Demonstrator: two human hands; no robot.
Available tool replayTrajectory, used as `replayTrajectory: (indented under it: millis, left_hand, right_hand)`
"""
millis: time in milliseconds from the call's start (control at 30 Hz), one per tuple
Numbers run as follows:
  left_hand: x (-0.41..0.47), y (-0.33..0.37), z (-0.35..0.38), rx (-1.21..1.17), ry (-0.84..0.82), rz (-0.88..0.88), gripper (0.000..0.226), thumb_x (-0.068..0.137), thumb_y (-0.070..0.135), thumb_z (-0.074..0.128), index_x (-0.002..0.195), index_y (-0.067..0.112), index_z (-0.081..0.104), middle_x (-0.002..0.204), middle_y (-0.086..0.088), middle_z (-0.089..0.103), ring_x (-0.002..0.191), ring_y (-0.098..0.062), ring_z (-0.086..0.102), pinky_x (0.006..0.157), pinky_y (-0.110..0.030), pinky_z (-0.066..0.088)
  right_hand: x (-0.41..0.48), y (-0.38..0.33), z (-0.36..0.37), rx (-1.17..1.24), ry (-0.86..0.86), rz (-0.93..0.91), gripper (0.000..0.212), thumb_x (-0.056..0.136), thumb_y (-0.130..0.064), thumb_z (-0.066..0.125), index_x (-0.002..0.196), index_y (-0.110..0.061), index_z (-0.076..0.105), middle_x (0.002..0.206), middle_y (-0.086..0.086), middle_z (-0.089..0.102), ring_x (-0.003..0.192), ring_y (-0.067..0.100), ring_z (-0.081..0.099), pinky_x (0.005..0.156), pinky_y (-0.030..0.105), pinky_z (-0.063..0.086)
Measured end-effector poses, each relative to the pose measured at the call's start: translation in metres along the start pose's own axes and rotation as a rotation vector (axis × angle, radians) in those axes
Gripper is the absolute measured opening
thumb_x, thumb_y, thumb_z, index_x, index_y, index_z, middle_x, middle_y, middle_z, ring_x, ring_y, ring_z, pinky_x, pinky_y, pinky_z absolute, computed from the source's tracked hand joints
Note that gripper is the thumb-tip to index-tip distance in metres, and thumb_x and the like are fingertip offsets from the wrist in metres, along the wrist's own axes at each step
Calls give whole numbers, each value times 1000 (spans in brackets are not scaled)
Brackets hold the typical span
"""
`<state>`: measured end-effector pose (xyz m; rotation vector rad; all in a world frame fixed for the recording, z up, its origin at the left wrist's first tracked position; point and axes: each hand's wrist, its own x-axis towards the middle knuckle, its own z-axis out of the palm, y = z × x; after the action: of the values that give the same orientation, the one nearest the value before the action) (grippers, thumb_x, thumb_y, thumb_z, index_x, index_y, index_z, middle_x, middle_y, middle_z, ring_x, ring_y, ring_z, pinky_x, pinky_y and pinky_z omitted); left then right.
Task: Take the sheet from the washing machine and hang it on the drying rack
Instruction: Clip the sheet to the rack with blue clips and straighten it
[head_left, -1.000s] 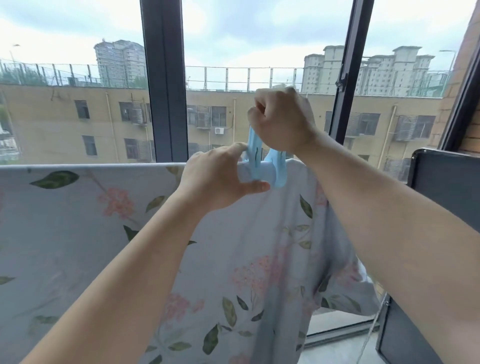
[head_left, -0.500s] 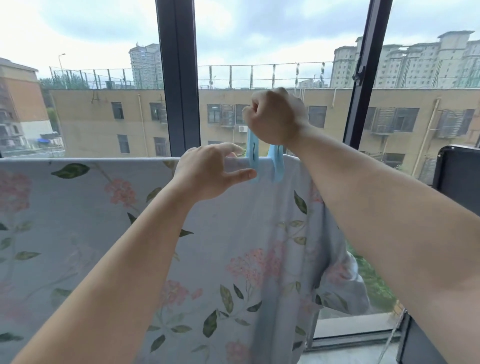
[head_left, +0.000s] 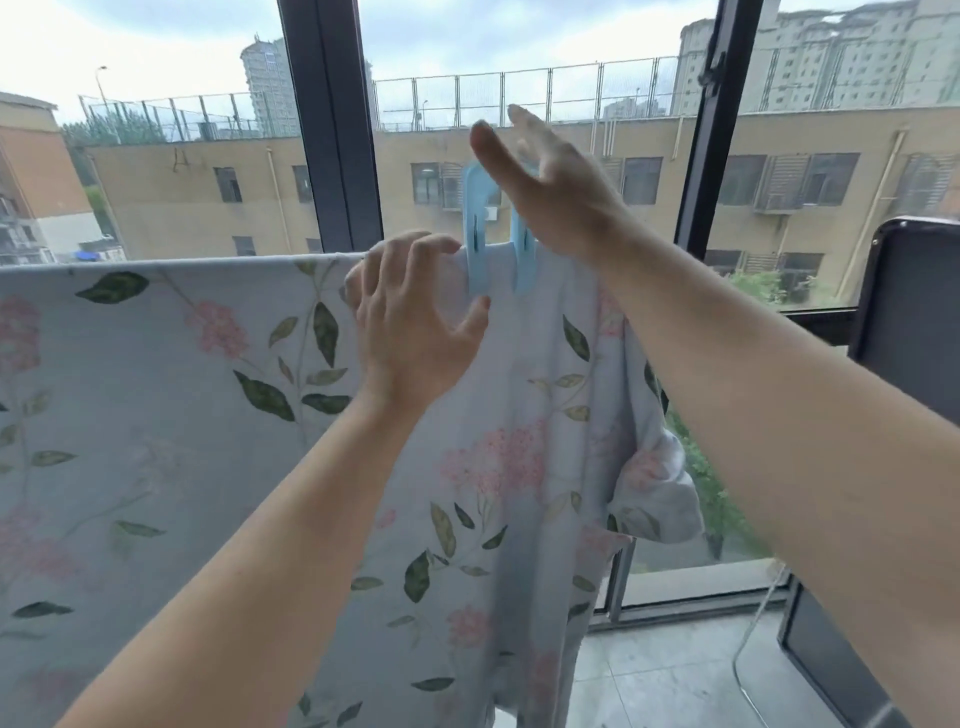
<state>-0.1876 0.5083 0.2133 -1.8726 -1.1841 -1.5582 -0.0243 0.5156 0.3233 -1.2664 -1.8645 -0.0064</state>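
Already the sheet (head_left: 208, 415) hangs over the drying rack, hiding its rail, pinned at the top edge by a blue clip (head_left: 475, 260). Soft, light and probably damp, it would bunch or slide easily, so it is best held at that edge. The right hand (head_left: 561, 197) hovers spread above the clip, gripping nothing. The left hand (head_left: 415, 332), fingers loosely bent, seems to rest on the edge.

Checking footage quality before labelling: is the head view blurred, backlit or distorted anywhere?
Head view: the right hand is motion-blurred at its fingertips; daylight is soft, no hard shadows; the wide lens tilts the window frames; sheet and blue clip look sharp.
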Motion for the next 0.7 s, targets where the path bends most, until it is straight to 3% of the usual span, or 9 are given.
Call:
replayTrajectory:
  millis: [67,133,233,333,367,433,533,600,700]
  left_hand:
    - [-39,13,13,-18,51,47,35,76,34,73,105,18,63,114,3,60,110,-22,53,94,-39,40]
    - [-79,21,30,-79,-35,45,28,76,28,74,98,16,62,102,1,62,96,-24,58,85,-36,40]
    - [-132,35,49,-236,-297,6,23,77,24,75,94,17,61,91,3,61,78,-19,59,76,-33,42]
    - [-164,60,63,-361,-516,-40,20,84,26,72,99,20,61,92,10,56,77,-7,53,70,-27,47]
    - [-169,67,66,-387,-579,-67,22,86,28,71,104,21,61,95,12,56,81,-5,54,72,-25,48]
    - [-175,82,76,-417,-733,-111,28,89,34,68,113,23,58,104,13,58,91,-4,56,79,-24,50]
    - [-179,107,88,-449,-971,-143,41,93,40,64,129,26,53,117,10,62,101,-6,60,87,-25,51]
    - [-180,125,93,-465,-1039,-148,47,94,39,63,136,26,49,124,9,61,103,-7,61,91,-29,51]
    - [-181,140,98,-477,-1031,-183,46,94,35,63,137,27,48,122,10,61,105,-8,60,94,-34,51]
  right_hand:
    - [-32,25,5,33,16,81,105,81,-87,38,161,-26,10,157,7,40,136,19,46,108,41,43]
    - [-75,58,12,36,38,179,108,80,-80,54,160,-25,7,158,6,36,143,22,38,115,45,36]
    - [-145,109,22,63,22,322,112,73,-75,68,158,-33,8,155,2,40,141,23,40,112,51,38]
    - [-197,147,24,231,-132,528,108,69,-63,79,155,-38,20,137,-1,58,122,17,58,99,47,52]
    - [-208,158,25,263,-166,548,98,67,-59,81,150,-38,33,127,-6,65,114,14,63,96,45,54]
    - [-226,172,24,254,-215,542,57,69,-43,81,122,-34,61,104,-10,73,99,12,68,88,41,57]
    - [-243,194,13,227,-214,560,11,79,-19,76,87,-13,70,81,8,72,76,20,66,66,33,51]
    - [-252,207,-5,269,-152,583,16,83,-21,75,82,-7,69,73,12,67,69,19,58,63,33,45]
    - [-256,223,-31,314,-94,603,53,83,-49,72,83,3,63,68,9,54,66,19,49,62,35,42]
